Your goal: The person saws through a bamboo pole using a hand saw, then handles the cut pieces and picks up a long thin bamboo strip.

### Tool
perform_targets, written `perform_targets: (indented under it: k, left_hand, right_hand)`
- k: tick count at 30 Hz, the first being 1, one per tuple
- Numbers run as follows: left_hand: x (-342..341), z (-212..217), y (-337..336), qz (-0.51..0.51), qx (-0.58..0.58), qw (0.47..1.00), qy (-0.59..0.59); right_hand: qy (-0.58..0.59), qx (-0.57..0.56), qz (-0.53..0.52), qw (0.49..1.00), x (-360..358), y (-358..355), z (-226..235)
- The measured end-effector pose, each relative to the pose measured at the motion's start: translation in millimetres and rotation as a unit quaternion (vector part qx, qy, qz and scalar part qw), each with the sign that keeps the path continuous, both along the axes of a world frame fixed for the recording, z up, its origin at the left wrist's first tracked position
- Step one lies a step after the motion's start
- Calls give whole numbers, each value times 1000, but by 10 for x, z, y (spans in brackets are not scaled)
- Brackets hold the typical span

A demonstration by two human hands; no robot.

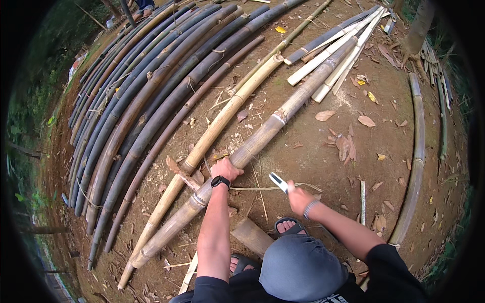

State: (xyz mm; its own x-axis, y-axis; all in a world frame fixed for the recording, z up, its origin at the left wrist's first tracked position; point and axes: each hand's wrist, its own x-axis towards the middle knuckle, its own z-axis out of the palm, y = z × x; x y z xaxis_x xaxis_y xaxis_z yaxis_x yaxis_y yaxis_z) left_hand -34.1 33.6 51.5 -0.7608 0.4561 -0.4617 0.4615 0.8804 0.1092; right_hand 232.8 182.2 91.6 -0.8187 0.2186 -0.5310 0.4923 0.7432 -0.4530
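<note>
One bamboo pole (262,137), tool (278,182) in right fingers (294,193)

Diffuse daylight falls evenly over the brown, leaf-strewn dirt ground (308,151), with only faint, soft-edged shadows. The fisheye lens bows the long, dark, round bamboo poles (122,107) at left, and the dim green foliage (35,96) beside them blurs toward the black rim.

Tool (278,182): grip hidden by right fingers (294,196) | right sandal (294,230): partly behind grey cap (302,267) | person (145,4): cropped at top
</note>
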Motion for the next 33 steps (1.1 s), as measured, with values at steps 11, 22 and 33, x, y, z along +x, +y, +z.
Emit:
perform_targets:
  k: [11, 22, 33]
  left_hand:
    - [98, 22, 68, 13, 1, 1000, 5]
    - [34, 1, -85, 22, 8, 1000, -1]
    - [-55, -33, -215, 41, 3, 999, -29]
  right_hand:
    - [-26, -20, 3, 999, -17, 25, 141]
    - [-37, -38, 21, 998, 206, -112, 331]
    - [-67, -30, 4, 997, 402, -128, 309]
